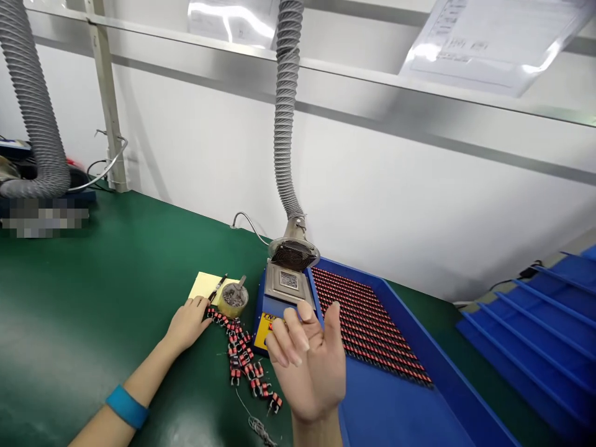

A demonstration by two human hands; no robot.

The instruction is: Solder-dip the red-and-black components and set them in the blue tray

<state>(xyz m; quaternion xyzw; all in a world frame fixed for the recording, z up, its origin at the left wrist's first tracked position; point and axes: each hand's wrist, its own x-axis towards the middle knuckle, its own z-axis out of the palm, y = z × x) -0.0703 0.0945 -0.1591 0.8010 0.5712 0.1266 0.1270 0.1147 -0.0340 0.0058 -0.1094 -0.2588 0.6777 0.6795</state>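
1. Across a green bench mat, the left hand (190, 323) lies palm down, its fingers close together and nearly straight, holding nothing. Its fingertips are just beside a yellow note pad (205, 285) and a chain of small red-and-black wired components (244, 357). A blue wristband (126, 406) circles the left forearm

2. Above the bench, the right hand (310, 363) is raised with the palm turned toward the camera, its fingers loosely curled and its thumb standing apart. Nothing shows in its grip. It hangs in front of a blue-and-yellow bench station (279, 304) and the near corner of a blue tray (410, 397)

3. Between the hands, the component chain runs down the mat in a loose, crooked line, ending in a thin wire (255, 425)

4. Inside the tray, red-and-black components (367, 326) stand packed in long, tight rows

5. Beside the note pad, a pen (217, 287) lies against a round tin of grey bits (233, 300), with a small tool leaning inside the tin

6. Behind the station, a ribbed grey fume hose (285, 105) drops to a hood with a dark grille (293, 254), and a second hose (32, 105) curves down at far left

7. Off to the right, a blue stepped rack (531, 335) stands past the bench edge
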